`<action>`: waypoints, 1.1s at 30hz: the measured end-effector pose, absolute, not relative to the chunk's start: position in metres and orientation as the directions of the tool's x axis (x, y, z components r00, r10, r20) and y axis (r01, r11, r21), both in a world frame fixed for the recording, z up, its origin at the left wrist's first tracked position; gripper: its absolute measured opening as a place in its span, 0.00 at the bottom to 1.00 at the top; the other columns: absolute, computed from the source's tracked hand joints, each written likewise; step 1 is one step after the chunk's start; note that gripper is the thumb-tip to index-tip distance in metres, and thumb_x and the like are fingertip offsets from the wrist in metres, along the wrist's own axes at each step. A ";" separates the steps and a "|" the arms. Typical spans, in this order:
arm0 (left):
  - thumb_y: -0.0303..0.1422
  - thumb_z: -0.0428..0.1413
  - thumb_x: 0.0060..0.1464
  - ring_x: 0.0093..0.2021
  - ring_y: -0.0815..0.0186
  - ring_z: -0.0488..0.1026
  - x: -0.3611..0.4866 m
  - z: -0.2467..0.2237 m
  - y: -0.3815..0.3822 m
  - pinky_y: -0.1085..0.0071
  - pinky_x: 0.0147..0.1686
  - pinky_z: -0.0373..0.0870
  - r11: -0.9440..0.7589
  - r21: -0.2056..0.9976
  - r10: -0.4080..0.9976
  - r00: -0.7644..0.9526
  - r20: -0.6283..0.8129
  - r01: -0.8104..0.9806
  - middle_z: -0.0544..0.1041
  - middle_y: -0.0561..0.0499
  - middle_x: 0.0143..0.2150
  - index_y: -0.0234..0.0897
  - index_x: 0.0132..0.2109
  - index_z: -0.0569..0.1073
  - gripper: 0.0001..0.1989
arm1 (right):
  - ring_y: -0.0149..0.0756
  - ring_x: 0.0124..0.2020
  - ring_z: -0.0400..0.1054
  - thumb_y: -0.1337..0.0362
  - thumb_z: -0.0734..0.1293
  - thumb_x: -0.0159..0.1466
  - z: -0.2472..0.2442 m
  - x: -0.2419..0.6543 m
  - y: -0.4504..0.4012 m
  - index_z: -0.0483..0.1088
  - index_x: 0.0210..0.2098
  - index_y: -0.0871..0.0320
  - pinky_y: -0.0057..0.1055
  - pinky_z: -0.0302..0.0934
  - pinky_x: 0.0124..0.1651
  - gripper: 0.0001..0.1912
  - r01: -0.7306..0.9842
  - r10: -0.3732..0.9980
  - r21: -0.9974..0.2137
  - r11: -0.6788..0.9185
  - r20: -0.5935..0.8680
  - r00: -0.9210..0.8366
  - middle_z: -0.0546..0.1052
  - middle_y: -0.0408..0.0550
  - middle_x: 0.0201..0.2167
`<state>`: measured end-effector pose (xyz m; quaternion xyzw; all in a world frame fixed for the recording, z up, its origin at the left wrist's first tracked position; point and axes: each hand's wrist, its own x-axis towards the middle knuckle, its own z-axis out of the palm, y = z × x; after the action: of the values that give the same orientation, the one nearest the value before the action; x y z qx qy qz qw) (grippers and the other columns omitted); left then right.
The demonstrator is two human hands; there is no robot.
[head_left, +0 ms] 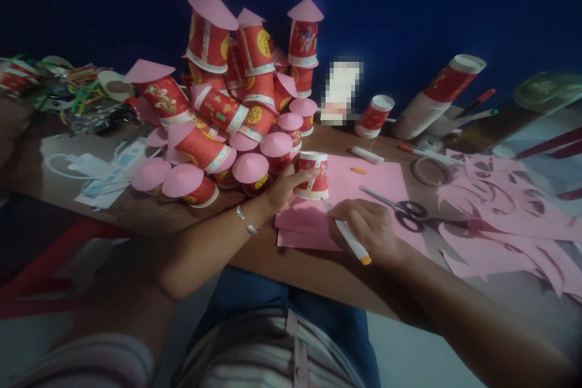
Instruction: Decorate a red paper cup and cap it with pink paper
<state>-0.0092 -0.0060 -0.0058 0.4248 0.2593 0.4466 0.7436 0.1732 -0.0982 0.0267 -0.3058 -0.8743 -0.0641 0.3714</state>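
My left hand (286,185) is wrapped round the side of a red paper cup (321,174), which stands upside down on pink paper sheets (373,185). Between the fingers of my right hand (368,227) is a white marker (352,242) with an orange end; its tip points at the cup's lower rim on the paper. A small orange cap (359,170) lies on the sheets behind. Beside my right hand, black-handled scissors (404,209) rest on the pink paper.
Many red cups with pink cone tops (250,168) are piled at the back left. Pink paper scraps (495,194) and a tape roll (430,171) lie right. Stacked cups (421,115) lean behind. A white power strip (113,173) lies left.
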 end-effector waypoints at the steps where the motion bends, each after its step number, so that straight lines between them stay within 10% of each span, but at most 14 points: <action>1: 0.37 0.68 0.51 0.39 0.62 0.78 -0.009 -0.006 -0.006 0.63 0.43 0.73 0.238 0.862 0.885 0.466 -0.003 -0.447 0.80 0.48 0.40 0.35 0.47 0.73 0.19 | 0.31 0.26 0.69 0.74 0.65 0.66 0.027 0.173 -0.098 0.66 0.41 0.57 0.28 0.62 0.29 0.07 0.585 0.482 -0.109 0.804 0.696 -0.532 0.75 0.43 0.28; 33: 0.39 0.68 0.51 0.35 0.64 0.75 -0.011 0.001 -0.011 0.66 0.37 0.72 0.268 0.883 0.850 0.527 -0.029 -0.384 0.78 0.50 0.35 0.35 0.45 0.74 0.18 | 0.34 0.30 0.73 0.73 0.65 0.68 0.027 0.174 -0.098 0.69 0.46 0.59 0.29 0.67 0.33 0.07 0.567 0.448 -0.096 0.818 0.725 -0.523 0.79 0.48 0.31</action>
<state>-0.0110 -0.0115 0.0011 0.4446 0.2615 0.4102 0.7521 0.1743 -0.0976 0.0273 -0.2919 -0.8694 -0.0759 0.3913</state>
